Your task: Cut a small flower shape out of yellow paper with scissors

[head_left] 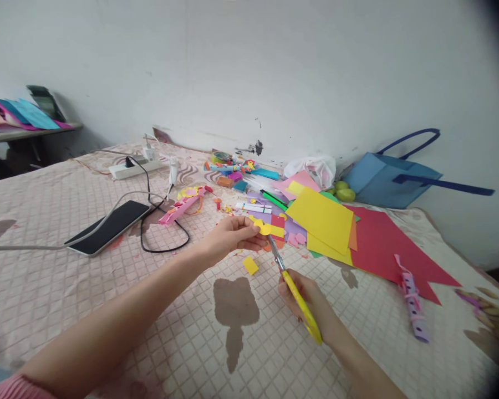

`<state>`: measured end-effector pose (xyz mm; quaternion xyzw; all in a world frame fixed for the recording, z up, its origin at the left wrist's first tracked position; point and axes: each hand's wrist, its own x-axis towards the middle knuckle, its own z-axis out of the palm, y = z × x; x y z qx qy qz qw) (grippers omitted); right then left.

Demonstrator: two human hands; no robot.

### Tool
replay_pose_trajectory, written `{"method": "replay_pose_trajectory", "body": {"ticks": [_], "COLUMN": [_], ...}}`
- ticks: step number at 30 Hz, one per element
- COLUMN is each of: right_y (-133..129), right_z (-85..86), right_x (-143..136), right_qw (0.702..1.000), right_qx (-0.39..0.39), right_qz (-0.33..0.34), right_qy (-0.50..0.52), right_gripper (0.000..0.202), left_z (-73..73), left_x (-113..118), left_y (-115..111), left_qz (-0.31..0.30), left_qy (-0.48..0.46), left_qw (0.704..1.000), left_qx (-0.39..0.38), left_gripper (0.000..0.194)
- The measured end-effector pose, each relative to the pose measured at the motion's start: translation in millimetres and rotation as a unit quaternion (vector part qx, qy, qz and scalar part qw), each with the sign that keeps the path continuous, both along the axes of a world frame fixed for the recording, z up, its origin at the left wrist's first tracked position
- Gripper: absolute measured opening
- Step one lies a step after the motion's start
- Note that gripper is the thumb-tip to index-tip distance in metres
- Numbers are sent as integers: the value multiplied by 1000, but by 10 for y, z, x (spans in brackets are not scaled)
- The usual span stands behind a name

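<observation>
1. Scissors (297,296), yellow handles, were gripped in the right hand (301,293), blades at the yellow cutout (263,226).
2. Left hand (243,233) had that cutout pinched, just above the bench (183,332).

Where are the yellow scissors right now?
In the head view, the yellow scissors are in the right hand, just right of centre, blades by the yellow cutout in the left hand.

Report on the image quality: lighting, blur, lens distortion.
Head view: soft, fairly even light on the wall, no harsh glare; the right edge falls into dark blur; wide-angle stretching seems strongest toward the sides; the brownish pile is smeared; left hand, right hand and scissors remain readable.
</observation>
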<state>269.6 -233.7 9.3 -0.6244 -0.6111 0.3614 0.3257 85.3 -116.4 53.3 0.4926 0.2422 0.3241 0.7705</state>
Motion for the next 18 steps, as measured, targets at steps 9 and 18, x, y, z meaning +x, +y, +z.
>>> {"method": "replay_pose_trajectory", "body": {"ticks": [9,18], "right_y": [-2,-5], "right_z": [11,-8], "right_x": [-46,-39], "right_qw": [1000,999], "right_qx": [27,27], "right_qz": [-5,-7], "right_qy": [-6,-25], "right_gripper": [30,26], "left_z": [-17,-30], "left_x": [-11,-13], "left_y": [19,17], "left_qz": [2,-15], "left_qy": [1,13], "left_qw": [1000,999], "left_qx": [15,33], "left_gripper": [18,22]}}
